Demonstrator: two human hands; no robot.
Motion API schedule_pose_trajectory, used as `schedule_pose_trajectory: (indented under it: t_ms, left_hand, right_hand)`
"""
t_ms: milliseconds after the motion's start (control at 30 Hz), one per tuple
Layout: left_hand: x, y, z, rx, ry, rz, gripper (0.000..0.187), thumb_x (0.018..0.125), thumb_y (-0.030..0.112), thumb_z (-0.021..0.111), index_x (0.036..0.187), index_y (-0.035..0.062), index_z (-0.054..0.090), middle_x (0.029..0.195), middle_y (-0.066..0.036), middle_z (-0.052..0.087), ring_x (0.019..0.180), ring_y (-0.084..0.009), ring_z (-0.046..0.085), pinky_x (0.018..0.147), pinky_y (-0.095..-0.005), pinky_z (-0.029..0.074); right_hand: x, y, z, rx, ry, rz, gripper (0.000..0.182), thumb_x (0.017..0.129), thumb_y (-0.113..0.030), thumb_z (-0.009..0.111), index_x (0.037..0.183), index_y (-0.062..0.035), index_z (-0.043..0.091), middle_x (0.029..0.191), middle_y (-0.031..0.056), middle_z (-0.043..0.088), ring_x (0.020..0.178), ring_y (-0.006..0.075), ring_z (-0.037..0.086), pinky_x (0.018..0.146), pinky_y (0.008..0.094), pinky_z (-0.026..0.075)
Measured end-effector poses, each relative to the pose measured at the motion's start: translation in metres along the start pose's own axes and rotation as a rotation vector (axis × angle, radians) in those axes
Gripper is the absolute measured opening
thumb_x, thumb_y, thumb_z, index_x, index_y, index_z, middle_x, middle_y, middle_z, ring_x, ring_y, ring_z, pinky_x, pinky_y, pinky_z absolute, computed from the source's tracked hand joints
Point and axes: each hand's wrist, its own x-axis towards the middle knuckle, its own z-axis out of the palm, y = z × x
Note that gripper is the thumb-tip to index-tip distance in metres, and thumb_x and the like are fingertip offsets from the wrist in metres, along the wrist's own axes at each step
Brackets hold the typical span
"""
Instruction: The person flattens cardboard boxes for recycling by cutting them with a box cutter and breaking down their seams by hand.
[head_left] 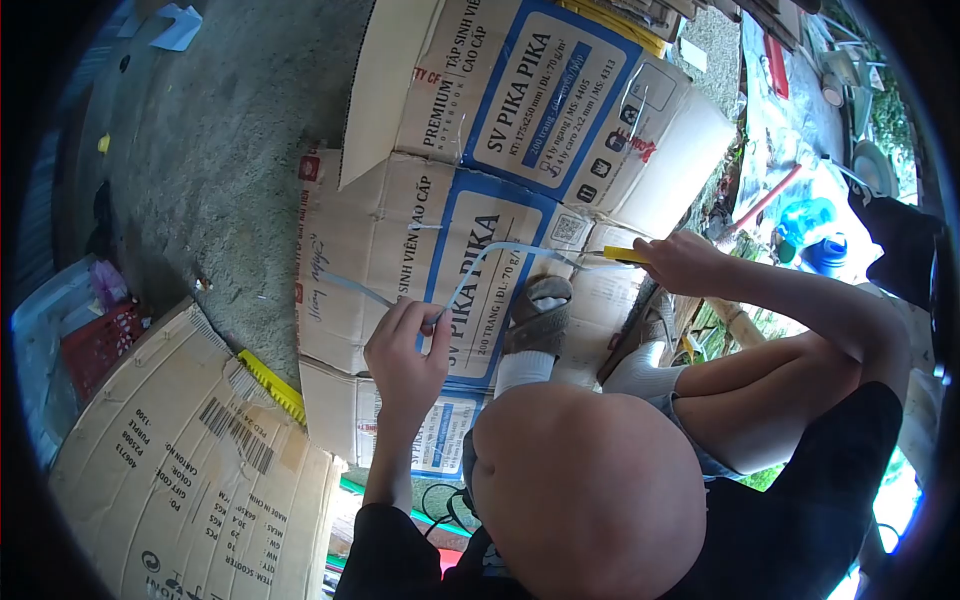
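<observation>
My left hand (410, 345) is closed around a thin pale-blue strip (480, 254), with thumb and fingertips pinching it. One end of the strip sticks out to the left, while the rest bends up and arches right, over a flattened cardboard box (360, 220). My right hand (683, 264) grips a tool by its yellow handle (625, 255). The tool's thin tip points left and lies close to the strip's right end in this view; I cannot tell its exact kind. Beneath the strip, the box carries blue-framed printing.
My sandalled foot (540, 315) in a white sock rests on the cardboard. At lower left lies another printed carton (190, 480), beside a yellow toothed strip (270, 385). A red basket (100, 345) sits at the left edge. Blue plastic items (825, 255) stand on the right.
</observation>
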Motion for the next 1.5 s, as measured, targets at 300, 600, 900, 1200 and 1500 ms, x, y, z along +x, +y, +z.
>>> schedule_pose_trajectory:
  t_ms: [300,600,900,1200,1500]
  left_hand:
    - [-0.001,0.003,-0.001,0.033,-0.025,0.013,0.01,0.072,0.005,0.063,0.067,0.0056,0.055,0.06,0.0,0.05,0.051,-0.012,0.049,0.046,-0.0241,0.038]
    - [-0.007,0.006,-0.001,0.026,-0.015,0.006,0.01,0.073,0.005,0.063,0.067,0.0046,0.055,0.059,-0.001,0.049,0.051,-0.0128,0.049,0.046,-0.0245,0.037]
    - [-0.011,0.01,0.001,-0.071,-0.003,0.066,0.008,0.075,0.003,0.062,0.07,0.002,0.056,0.058,-0.003,0.048,0.047,-0.0119,0.04,0.044,-0.0246,0.027]
    - [-0.008,0.058,-0.067,-0.324,0.305,-0.048,0.013,0.074,0.007,0.063,0.077,0.001,0.051,0.073,-0.002,0.043,0.061,-0.0088,0.038,0.056,-0.0209,0.029]
    - [0.014,0.021,-0.082,-0.25,0.371,-0.029,0.01,0.079,0.007,0.059,0.08,0.0005,0.051,0.077,-0.002,0.044,0.068,-0.0099,0.04,0.063,-0.0215,0.031]
  right_hand:
    - [-0.003,-0.012,0.001,0.099,0.075,-0.001,0.018,0.082,-0.014,0.05,0.092,-0.0002,0.044,0.065,0.0141,0.058,0.053,0.0314,0.059,0.049,0.0408,0.047]
    - [-0.008,-0.008,0.013,0.031,0.02,0.001,0.02,0.082,-0.013,0.05,0.094,0.0017,0.043,0.065,0.0143,0.057,0.052,0.0303,0.059,0.047,0.04,0.046]
    - [-0.024,0.006,0.011,0.026,-0.091,0.088,0.027,0.08,-0.014,0.051,0.101,0.0026,0.045,0.058,0.0124,0.057,0.05,0.0297,0.059,0.047,0.0398,0.047]
    - [0.002,0.031,-0.03,-0.138,-0.163,0.042,0.028,0.077,-0.017,0.053,0.098,0.0011,0.05,0.062,0.0129,0.06,0.058,0.0286,0.062,0.056,0.0389,0.049]
    - [0.003,0.017,-0.095,0.32,-0.219,0.115,0.03,0.086,-0.026,0.045,0.103,-0.0031,0.053,0.083,0.0095,0.063,0.079,0.0171,0.062,0.072,0.0308,0.049]
